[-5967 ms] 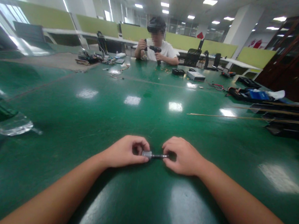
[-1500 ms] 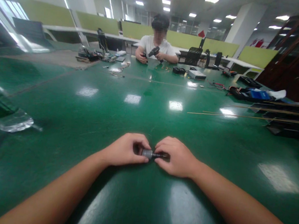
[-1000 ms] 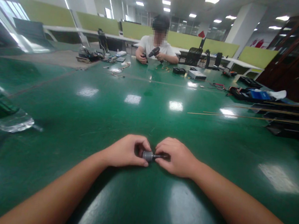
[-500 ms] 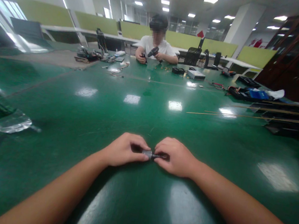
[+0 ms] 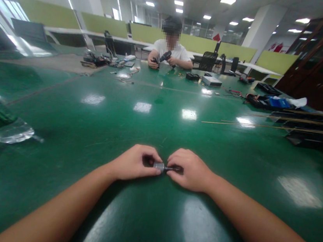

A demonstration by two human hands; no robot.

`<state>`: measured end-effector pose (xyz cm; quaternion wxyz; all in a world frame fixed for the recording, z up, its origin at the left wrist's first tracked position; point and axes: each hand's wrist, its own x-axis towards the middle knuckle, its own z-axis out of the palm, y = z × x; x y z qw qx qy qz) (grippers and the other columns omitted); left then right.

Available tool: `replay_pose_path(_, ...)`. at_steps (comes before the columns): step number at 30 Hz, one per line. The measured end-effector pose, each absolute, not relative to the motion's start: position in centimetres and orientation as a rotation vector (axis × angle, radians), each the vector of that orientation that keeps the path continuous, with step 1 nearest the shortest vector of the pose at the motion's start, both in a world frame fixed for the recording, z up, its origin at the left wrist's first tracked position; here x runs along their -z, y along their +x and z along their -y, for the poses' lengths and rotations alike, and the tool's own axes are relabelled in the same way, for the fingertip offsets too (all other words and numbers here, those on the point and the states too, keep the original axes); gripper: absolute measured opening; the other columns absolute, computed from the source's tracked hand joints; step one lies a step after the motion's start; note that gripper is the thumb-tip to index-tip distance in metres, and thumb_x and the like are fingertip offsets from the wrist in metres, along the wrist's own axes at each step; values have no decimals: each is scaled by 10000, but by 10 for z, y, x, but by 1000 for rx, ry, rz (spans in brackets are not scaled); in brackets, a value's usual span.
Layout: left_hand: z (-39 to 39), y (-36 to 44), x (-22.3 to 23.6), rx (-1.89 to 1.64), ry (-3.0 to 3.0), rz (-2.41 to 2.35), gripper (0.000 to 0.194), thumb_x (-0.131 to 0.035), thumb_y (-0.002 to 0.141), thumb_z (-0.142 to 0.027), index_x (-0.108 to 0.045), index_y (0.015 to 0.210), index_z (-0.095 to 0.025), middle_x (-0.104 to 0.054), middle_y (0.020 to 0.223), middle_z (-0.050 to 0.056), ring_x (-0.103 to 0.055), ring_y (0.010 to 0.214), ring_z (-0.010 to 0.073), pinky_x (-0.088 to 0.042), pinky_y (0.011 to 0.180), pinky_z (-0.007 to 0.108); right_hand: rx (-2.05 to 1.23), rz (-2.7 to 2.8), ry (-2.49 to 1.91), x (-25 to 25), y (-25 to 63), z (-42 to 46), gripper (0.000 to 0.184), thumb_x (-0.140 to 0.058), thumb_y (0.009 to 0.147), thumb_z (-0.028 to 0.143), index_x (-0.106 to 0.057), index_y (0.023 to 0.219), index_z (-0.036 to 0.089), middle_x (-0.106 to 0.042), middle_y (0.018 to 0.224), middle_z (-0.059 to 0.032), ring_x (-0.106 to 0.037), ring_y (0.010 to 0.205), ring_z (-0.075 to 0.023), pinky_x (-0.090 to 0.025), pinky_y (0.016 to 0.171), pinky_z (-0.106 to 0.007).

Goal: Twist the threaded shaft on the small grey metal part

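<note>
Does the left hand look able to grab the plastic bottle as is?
Probably not: the left hand holds the grey cylinder, though nothing visible blocks the green tabletop between hand and plastic bottle.

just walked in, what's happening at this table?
The left hand pinches a small grey cylinder, and the right hand grips the thin dark rod at its end; how the two join is too small to tell. Across the green table, a co-worker holds a dark drill-like tool.
</note>
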<state>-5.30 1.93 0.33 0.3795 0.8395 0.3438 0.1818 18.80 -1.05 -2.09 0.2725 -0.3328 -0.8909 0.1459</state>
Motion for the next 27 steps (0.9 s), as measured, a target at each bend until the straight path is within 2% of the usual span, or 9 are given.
replay_pose_path(27, -18, -52, -5, -456, 2118, -884, 249, -755, 789, -343, -755, 935, -140, -717, 883, 62, -659, 802, 187, -523, 746, 282, -377, 2409, -916, 19, 190, 11, 82, -710, 816, 246, -664, 864, 199, -714, 942, -46, -626, 919, -205, -454, 846, -342)
